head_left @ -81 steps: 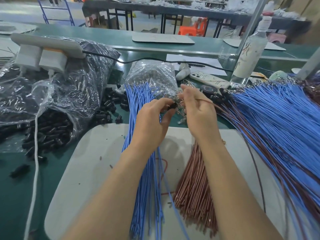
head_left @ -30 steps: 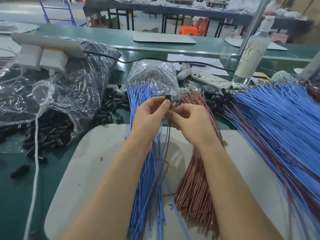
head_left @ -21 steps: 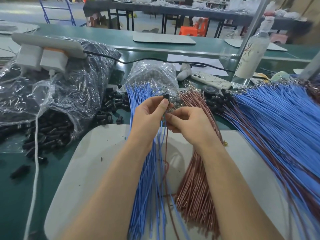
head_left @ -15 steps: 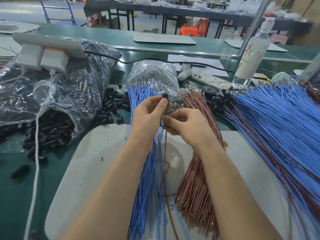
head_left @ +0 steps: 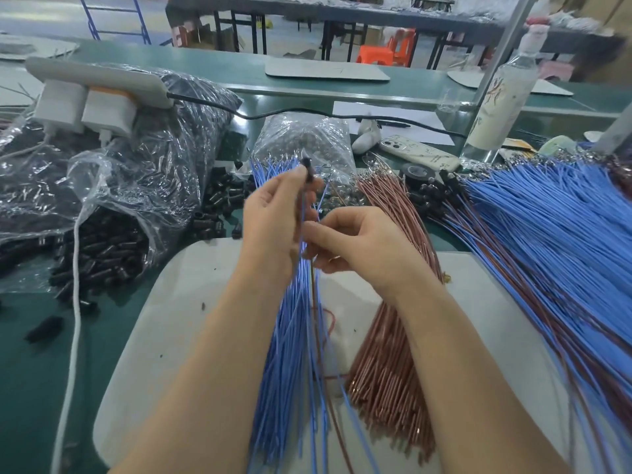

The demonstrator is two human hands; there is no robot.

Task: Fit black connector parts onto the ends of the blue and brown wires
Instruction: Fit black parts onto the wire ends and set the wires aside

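My left hand (head_left: 273,220) pinches a small black connector (head_left: 307,169) between thumb and fingertips, raised above the bundle of blue wires (head_left: 290,354). A blue wire and a brown wire hang down from the connector. My right hand (head_left: 355,244) pinches these two wires a little below the connector. The bundle of brown wires (head_left: 393,354) lies to the right on the grey mat (head_left: 178,319). Loose black connectors (head_left: 222,200) lie by the left bundle's far end.
A clear bag of black connectors (head_left: 102,248) spills open at left, under a white power strip (head_left: 95,80). A bag of metal parts (head_left: 307,138), a phone (head_left: 417,152) and a bottle (head_left: 502,94) stand behind. A large fan of blue and brown wires with connectors (head_left: 547,241) fills the right.
My left hand has lifted the connector higher and away from me. My right hand has slid down the two wires, so the hands are farther apart.
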